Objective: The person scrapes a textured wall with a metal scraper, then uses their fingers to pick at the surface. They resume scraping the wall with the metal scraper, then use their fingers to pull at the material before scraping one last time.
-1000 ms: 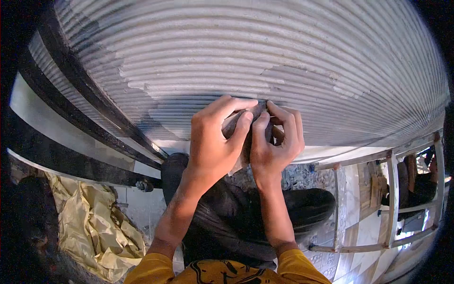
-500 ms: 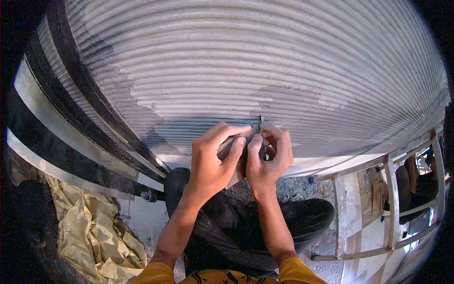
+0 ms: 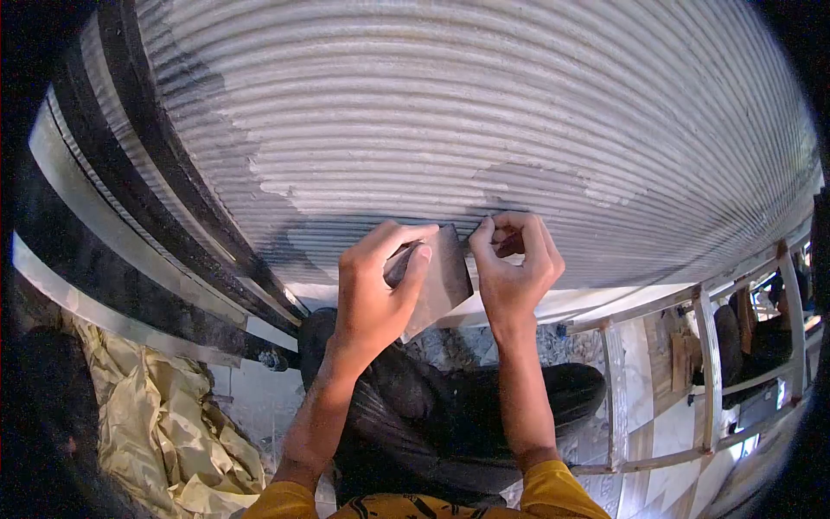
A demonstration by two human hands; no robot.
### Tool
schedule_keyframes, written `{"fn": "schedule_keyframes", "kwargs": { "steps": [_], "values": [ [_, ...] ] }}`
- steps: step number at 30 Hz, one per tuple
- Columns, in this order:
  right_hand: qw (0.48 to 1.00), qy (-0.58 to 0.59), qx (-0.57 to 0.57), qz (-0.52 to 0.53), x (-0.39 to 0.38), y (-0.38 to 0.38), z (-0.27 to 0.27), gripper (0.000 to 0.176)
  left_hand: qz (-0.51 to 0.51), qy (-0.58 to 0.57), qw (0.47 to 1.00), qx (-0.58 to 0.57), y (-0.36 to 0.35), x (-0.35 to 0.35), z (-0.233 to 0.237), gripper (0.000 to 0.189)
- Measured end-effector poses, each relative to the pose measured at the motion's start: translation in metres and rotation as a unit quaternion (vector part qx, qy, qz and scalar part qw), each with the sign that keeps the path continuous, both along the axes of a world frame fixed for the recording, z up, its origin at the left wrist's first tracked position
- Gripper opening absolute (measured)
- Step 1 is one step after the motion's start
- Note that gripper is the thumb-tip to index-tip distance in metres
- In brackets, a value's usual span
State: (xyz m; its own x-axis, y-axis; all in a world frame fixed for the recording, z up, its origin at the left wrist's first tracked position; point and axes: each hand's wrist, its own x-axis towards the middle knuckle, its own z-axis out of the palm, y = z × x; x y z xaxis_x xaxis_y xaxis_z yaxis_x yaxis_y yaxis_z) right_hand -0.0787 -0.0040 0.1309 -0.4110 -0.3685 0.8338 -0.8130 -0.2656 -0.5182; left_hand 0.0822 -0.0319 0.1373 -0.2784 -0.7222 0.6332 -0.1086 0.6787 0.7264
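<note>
My left hand (image 3: 380, 281) is closed, pinching a creased grey-brown sheet that looks like sandpaper (image 3: 443, 281) between thumb and fingers. The sheet hangs below the fingertips, with a dark edge on its right side. To its right, my right hand (image 3: 517, 264) is curled, with thumb and forefinger pressed together at the ribbed panel (image 3: 415, 121). Something dark reddish shows inside its fingers, but I cannot make out what it is. Both hands are at the lower part of the grey panel, whose surface has darker patches around them.
Black and silver strips (image 3: 151, 147) curve along the left side. Crumpled gold-coloured sheeting (image 3: 164, 424) lies at lower left. A ladder-like frame (image 3: 711, 372) stands at right over a tiled floor, with a person in dark clothing beyond. My crossed legs (image 3: 432, 424) are below the panel.
My hands have moved apart; the right one has shifted right, away from the sandpaper. More of the sheet now shows beside my left hand, which has moved slightly left.
</note>
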Motion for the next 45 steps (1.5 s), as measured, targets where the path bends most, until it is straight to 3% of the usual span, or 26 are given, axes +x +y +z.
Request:
{"fn": "schedule_keyframes", "kwargs": {
  "steps": [3,13,19,24,29,37,41,43,44,45],
  "values": [
    [0.999,0.049,0.004,-0.004,-0.004,0.0,0.004,0.017,-0.007,0.003,1.0,-0.014,0.0,-0.002,0.0,0.017],
    [0.999,0.039,0.021,-0.008,-0.007,0.009,0.011,0.017,-0.018,0.019,0.999,-0.018,0.009,-0.011,0.002,0.016],
    [0.99,0.114,0.071,-0.047,-0.005,0.009,0.016,0.016,0.002,0.004,1.0,-0.016,0.01,-0.007,0.004,0.017],
    [0.994,0.111,0.002,-0.008,-0.021,0.014,0.013,0.015,-0.003,0.008,1.0,-0.012,0.013,0.003,0.001,0.017],
    [0.996,0.091,0.009,-0.015,-0.016,0.033,-0.001,0.014,-0.029,0.058,0.998,0.029,0.012,0.008,-0.001,0.018],
    [0.997,0.065,-0.024,-0.036,-0.022,0.067,-0.006,0.012,-0.058,0.059,0.996,-0.017,0.008,-0.008,-0.001,0.014],
    [0.993,0.051,-0.103,-0.003,-0.037,0.075,-0.013,0.005,-0.071,0.061,0.996,-0.003,0.006,-0.016,-0.008,0.015],
    [0.982,0.083,-0.118,0.12,-0.04,0.076,-0.013,0.004,-0.069,0.027,0.997,0.014,0.009,-0.018,-0.008,0.015],
    [0.99,0.08,-0.041,0.11,-0.042,0.081,-0.013,0.01,-0.071,0.023,0.997,0.018,0.009,-0.021,-0.011,0.015],
    [0.99,0.076,-0.04,0.11,-0.041,0.078,-0.011,0.01,-0.064,0.022,0.998,0.004,0.009,-0.024,-0.013,0.015]
  ]
}}
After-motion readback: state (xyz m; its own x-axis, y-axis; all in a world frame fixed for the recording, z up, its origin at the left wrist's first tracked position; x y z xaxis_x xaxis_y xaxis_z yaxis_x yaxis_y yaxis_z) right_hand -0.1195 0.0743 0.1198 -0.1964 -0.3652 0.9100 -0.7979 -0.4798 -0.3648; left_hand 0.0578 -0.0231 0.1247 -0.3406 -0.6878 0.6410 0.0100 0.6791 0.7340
